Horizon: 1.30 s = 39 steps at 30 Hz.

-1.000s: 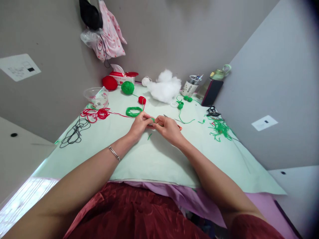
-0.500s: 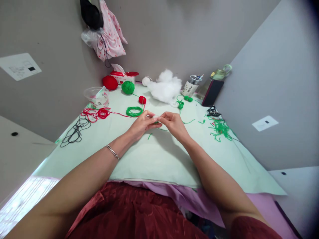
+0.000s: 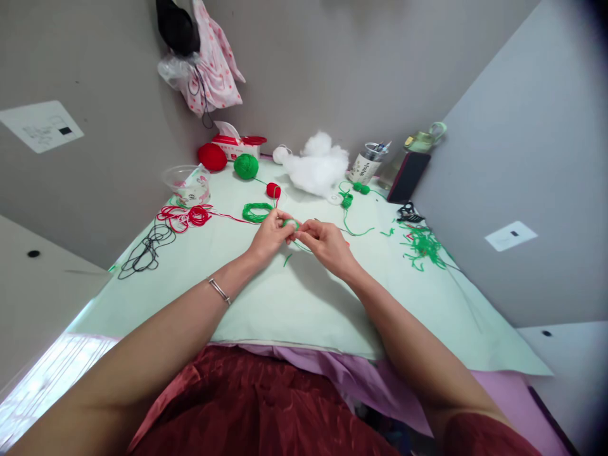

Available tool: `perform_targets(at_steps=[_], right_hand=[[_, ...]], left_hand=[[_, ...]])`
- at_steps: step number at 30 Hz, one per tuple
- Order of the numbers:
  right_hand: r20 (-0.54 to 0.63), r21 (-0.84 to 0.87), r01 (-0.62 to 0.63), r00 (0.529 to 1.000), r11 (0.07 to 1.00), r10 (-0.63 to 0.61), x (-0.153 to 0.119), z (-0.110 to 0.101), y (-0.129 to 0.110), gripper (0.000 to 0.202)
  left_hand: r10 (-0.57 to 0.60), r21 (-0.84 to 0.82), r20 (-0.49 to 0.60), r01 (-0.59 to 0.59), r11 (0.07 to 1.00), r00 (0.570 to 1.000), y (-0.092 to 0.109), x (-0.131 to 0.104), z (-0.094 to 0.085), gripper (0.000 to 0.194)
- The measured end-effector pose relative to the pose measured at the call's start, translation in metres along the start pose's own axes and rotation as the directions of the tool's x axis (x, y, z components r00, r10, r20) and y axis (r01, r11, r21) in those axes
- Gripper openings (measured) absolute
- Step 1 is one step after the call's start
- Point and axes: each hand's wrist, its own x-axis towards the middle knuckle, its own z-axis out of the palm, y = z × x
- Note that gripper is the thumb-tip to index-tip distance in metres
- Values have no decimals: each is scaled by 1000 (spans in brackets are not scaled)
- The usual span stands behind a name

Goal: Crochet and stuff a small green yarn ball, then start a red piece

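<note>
Near the middle of the table, my left hand [image 3: 272,235] is closed around a small green crocheted piece [image 3: 291,223], with white stuffing showing at its top. My right hand [image 3: 327,246] is at its right side, thumb and fingers pinched close to the piece. A small reddish tip [image 3: 347,244] shows beside the right hand, but what the fingers pinch is mostly hidden. Green yarn hangs below the hands, and a short green yarn snippet [image 3: 287,260] lies on the pale cloth. Just beyond the left hand are a green yarn coil [image 3: 257,213] and a small red ball [image 3: 273,190].
White stuffing [image 3: 316,166] lies at the back, between a green yarn ball [image 3: 246,166] and a pen holder [image 3: 365,166]. Red yarn [image 3: 187,217], black cord [image 3: 149,250] and a plastic tub [image 3: 190,189] are left. Green scraps [image 3: 424,246], black scissors [image 3: 409,213] and a phone [image 3: 408,177] are right.
The green piece has turned so its white stuffing now shows between my hands. My right hand has shifted slightly down, and a reddish tip now shows beside it.
</note>
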Motion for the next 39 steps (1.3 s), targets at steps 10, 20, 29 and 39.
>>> perform_targets(at_steps=[10,20,29,39], right_hand=[[-45,493,66,998,868,-50,5,-11,0,27],[35,82,-19,999,996,16,15,-10,22,46],[63,53,-54,997,997,50,15,-9,24,47],[-6,-43,30,1000,999,-30,9,-2,14,28]], left_hand=[[30,-15,22,-30,999,999,-7,2,-2,23],[135,59,69,-139,989,989,-10,0,1,18],[98,94,155,-113,989,983,-2,-3,0,28],[83,65,100,-90,994,992,-1,-1,-2,19]])
